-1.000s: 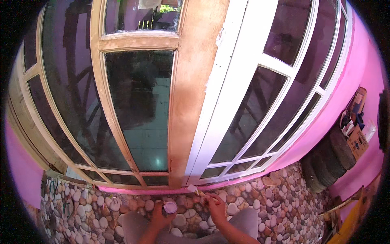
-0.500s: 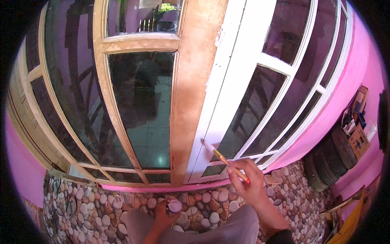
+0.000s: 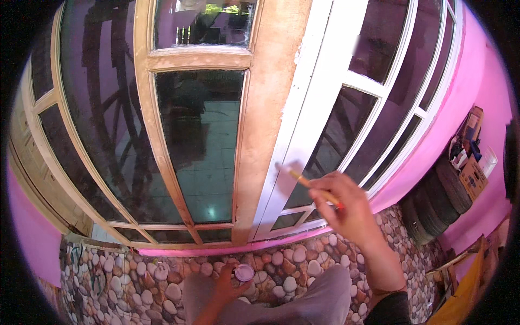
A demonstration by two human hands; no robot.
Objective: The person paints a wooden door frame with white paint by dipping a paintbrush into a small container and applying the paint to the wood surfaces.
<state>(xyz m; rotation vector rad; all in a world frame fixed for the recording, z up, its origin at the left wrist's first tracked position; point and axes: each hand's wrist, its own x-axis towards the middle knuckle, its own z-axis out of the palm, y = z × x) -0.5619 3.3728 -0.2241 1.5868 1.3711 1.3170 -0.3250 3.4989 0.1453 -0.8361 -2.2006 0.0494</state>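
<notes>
My right hand grips a paintbrush with a wooden, red-ended handle. Its bristles touch the white-painted post of the window frame, close to the long groove, and a shadow falls there. Low by my knees, my left hand is closed around the side of a small round cup with pale paint in it. Left of the white post runs a bare brown wooden post, whose border with the white is uneven.
Glass panes fill the frames on both sides. Pebble-patterned flooring lies below. Stacked dark tyres and a cardboard box stand by the pink wall at the right. Yellow cloth hangs at the lower right.
My right hand and the brush have moved upward along the white post. My left hand with the cup sits slightly further right in view, and the whole view has shifted a little.
</notes>
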